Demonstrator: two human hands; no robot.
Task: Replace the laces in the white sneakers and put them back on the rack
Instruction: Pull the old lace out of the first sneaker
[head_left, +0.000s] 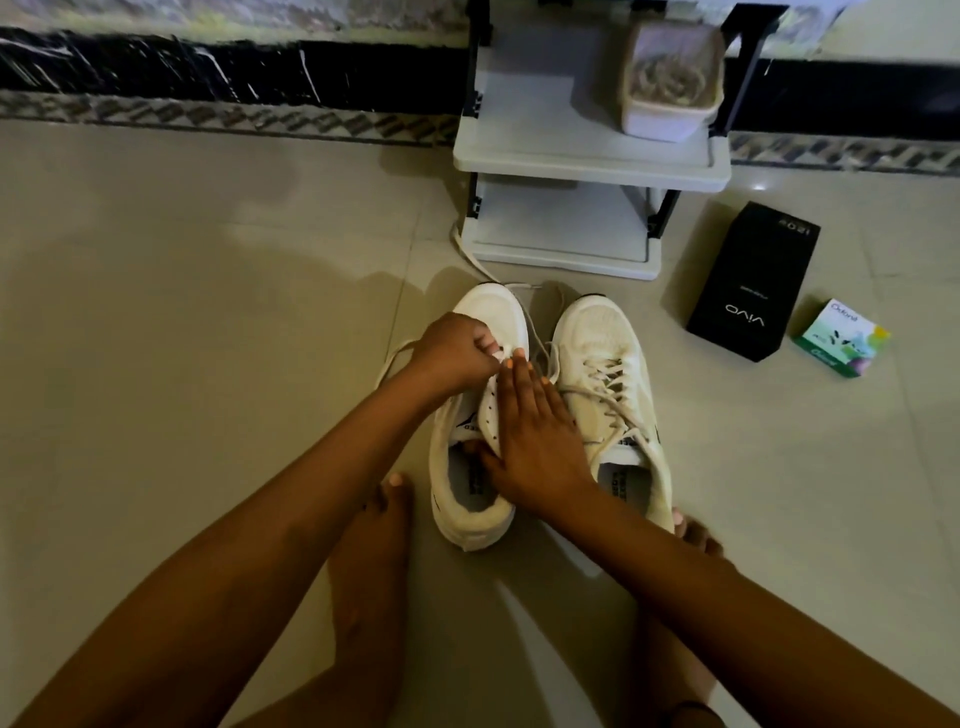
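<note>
— Hands first: what are they doing?
— Left hand (457, 351) is curled, pinching a flat white lace (469, 254) at the front eyelets of the unlaced white mesh sneaker (491, 312). Right hand (535, 441) lies flat, fingers straight and together, pressing on that sneaker's tongue.
— And the pair?
— Both stand on the beige tiled floor (208, 312), toes toward its far edge. The laced white sneaker (592, 332) sits just beside the first.
— The rack?
— White plastic two-shelf rack with black posts (587, 166), at the floor's far edge by the wall. A black cardboard box (753, 291) and a small green carton (841, 338) lie near it.
</note>
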